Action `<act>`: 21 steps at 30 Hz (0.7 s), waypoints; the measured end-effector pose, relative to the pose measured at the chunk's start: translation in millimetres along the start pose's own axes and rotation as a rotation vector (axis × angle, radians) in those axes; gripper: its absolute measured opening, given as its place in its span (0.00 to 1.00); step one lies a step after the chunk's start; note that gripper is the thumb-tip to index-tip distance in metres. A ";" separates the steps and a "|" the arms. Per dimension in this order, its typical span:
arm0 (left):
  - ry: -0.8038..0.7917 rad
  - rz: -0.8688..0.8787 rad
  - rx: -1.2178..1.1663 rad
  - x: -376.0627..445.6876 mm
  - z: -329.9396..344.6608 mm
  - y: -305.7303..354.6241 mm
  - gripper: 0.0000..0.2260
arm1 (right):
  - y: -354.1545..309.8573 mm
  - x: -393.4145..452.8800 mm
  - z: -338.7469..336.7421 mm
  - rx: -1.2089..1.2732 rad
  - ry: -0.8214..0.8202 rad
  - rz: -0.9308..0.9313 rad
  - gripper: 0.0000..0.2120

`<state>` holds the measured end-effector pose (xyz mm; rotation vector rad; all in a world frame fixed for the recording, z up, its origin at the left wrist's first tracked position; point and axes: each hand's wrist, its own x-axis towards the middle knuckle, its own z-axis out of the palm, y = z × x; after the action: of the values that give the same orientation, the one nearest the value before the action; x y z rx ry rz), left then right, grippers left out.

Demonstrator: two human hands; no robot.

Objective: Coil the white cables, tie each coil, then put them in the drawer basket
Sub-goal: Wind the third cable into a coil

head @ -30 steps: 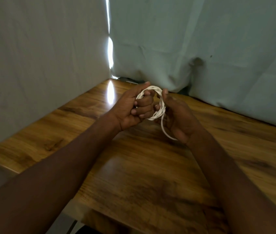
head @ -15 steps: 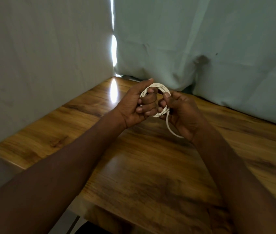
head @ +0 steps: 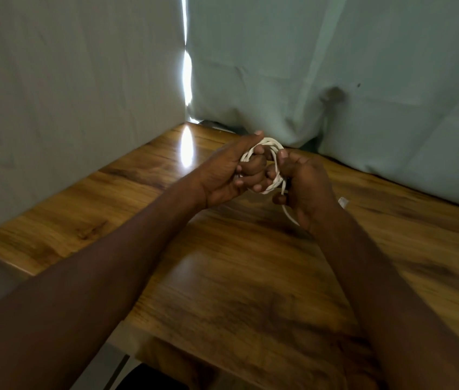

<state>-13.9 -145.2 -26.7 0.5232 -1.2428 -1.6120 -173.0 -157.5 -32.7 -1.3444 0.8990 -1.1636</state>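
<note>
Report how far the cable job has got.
Done: one white cable coil is wound, looped around the left hand fingers. In hand: the right hand grips the coil and its loose tail, apparently tying. Left: finishing the tie, then the drawer basket, which is not in view.

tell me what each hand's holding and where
Both hold one white cable coil. The left hand has fingers curled through its loop; the right hand pinches the coil's right side, with the loose tail running under its palm.
</note>
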 end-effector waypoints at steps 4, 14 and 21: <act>0.049 0.016 -0.119 1.4 -6.6 1.2 0.17 | 1.5 -1.5 5.5 -0.181 0.007 -0.113 0.16; 0.588 0.223 -0.252 -0.4 -23.1 14.5 0.17 | 14.5 -9.9 15.6 -1.163 -0.318 -0.597 0.05; 0.606 0.134 0.531 1.2 -14.1 3.4 0.19 | -5.4 -13.8 17.7 -0.964 -0.132 -0.826 0.04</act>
<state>-1.7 -152.8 -28.7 1.1367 -1.1858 -0.8878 -159.7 -139.2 -28.1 -2.7237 0.8487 -1.2381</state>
